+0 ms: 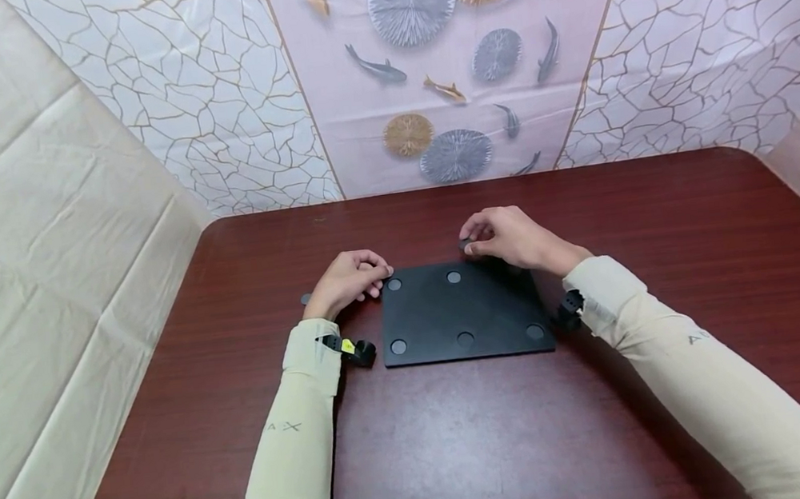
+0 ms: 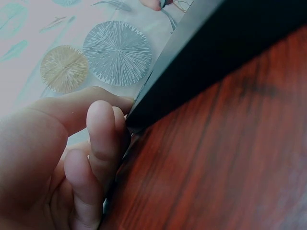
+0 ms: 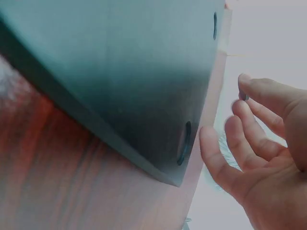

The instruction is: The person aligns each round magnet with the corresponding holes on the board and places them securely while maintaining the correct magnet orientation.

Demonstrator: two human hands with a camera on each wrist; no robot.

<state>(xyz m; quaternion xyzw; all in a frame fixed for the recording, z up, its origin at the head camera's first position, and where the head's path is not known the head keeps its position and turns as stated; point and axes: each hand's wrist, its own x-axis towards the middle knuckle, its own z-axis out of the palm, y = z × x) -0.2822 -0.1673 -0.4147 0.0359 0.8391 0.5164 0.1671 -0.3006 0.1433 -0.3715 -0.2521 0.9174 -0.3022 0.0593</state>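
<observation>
A flat black board (image 1: 463, 308) lies on the table, with round spots near its edges; the far right one is partly hidden by my right hand. My left hand (image 1: 349, 280) pinches the board's far left corner, thumb on the corner and other fingers curled beside the edge. Just beyond the far edge, my right hand (image 1: 510, 237) holds a small dark disc (image 1: 465, 244) between thumb and fingertips, raised off the board. In the right wrist view this disc (image 3: 244, 96) shows edge-on, and the remaining fingers are loosely bent near the board.
Another small grey disc (image 1: 307, 299) lies on the reddish-brown table (image 1: 433, 447), left of my left hand and partly behind the wrist. A patterned curtain (image 1: 361, 141) hangs behind the far table edge. Pale cloth (image 1: 68, 257) covers the left side.
</observation>
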